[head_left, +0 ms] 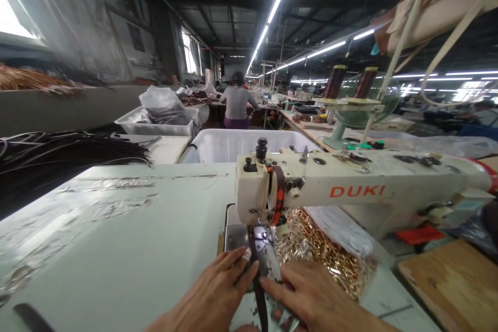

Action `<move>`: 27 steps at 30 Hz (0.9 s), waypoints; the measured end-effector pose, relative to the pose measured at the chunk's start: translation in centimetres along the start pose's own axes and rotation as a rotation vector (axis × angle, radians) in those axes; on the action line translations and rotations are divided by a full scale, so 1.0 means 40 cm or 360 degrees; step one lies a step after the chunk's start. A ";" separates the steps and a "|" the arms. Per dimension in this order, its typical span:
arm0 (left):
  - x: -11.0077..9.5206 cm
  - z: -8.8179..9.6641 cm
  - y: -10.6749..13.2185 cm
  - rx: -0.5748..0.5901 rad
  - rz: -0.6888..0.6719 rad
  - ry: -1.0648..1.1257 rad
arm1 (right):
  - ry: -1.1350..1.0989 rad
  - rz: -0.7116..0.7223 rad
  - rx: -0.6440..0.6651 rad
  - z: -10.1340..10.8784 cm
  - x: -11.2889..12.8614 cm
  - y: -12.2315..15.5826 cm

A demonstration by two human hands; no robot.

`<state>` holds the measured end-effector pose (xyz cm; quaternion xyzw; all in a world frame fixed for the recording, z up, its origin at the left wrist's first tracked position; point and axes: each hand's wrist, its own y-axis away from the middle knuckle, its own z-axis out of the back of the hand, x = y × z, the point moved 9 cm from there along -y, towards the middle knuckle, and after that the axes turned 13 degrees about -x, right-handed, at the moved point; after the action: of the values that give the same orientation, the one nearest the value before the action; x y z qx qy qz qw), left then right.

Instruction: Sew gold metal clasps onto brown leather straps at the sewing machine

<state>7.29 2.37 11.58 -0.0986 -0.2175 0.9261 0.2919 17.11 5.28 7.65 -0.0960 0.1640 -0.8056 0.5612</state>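
A narrow dark brown strap (260, 298) runs lengthwise under the presser foot (264, 235) of a white sewing machine (311, 181) marked DUKI. My left hand (213, 288) lies along its left side, fingers stretched forward and fingertips pressing the strap's edge. White wrapping covers one of its fingertips. From the right, my right hand (311, 290) touches the strap with its index finger. Its other fingers curl in beneath the palm, around a shiny metal piece too hidden to name. Both hands are just in front of the needle area.
A clear bag of gold-coloured metal hardware (330, 254) lies right of the needle. Behind the machine stands a white plastic bin (249, 140). Dark straps (58, 166) are heaped at left; a wooden board (455, 280) is at right. A person (238, 104) sits farther back.
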 end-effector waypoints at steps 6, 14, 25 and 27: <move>0.007 -0.020 0.010 0.0001 -0.0001 -0.0008 | 0.0002 -0.0042 0.0064 0.000 -0.002 0.000; 0.008 -0.033 0.004 -0.0026 -0.0017 0.0006 | 0.0024 -0.0009 0.0019 -0.005 -0.004 0.001; 0.012 -0.030 0.013 0.0004 0.0033 0.0010 | 0.0039 -0.0009 -0.0006 -0.005 -0.002 0.002; 0.011 -0.034 0.011 0.0027 0.0027 -0.0035 | 0.0041 -0.0002 -0.0004 -0.006 -0.002 0.002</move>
<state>7.14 2.76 10.13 -0.0879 -0.2121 0.9314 0.2826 17.12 5.36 7.41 -0.0863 0.1721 -0.8069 0.5585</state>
